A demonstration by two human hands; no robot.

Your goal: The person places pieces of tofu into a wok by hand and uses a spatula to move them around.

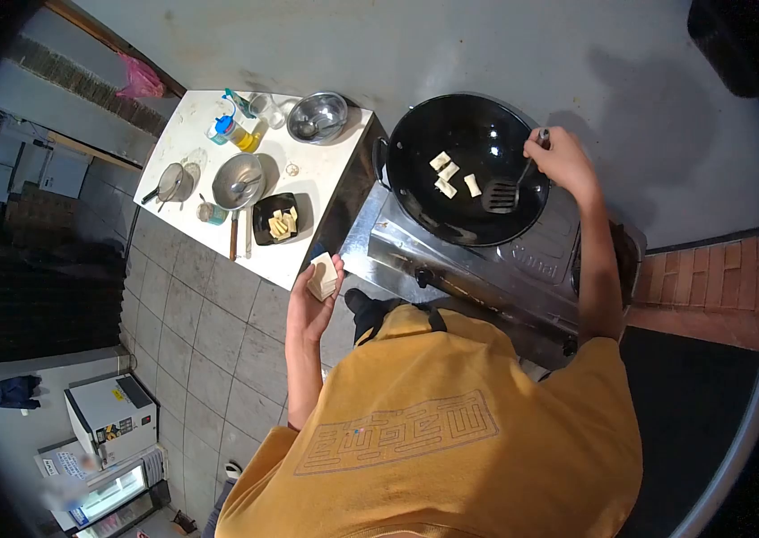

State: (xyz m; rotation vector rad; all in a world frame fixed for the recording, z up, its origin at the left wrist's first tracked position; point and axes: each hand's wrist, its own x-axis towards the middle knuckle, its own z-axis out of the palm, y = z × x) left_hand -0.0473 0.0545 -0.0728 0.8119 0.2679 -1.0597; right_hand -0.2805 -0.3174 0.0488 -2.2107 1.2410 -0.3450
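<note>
Pale blocks that look like tofu (323, 276) rest in my left hand (312, 305), beside the table's near corner. My right hand (563, 161) is closed round the handle of a black slotted spatula (502, 195), whose blade is down inside the black wok (465, 121). Several pale pieces (444, 170) lie in the wok, left of the blade. The wok sits on a metal gas stove (523, 260). On the white table, a black square dish (261, 221) holds more pale-yellow pieces (283, 224).
The white table (303, 170) also bears two steel bowls (317, 117) (238, 179), a strainer (175, 184), a blue-capped oil bottle (236, 133) and a jar (211, 213). A brick ledge (702, 291) stands right of the stove. Part of a person's shoe (233, 469) shows at the bottom.
</note>
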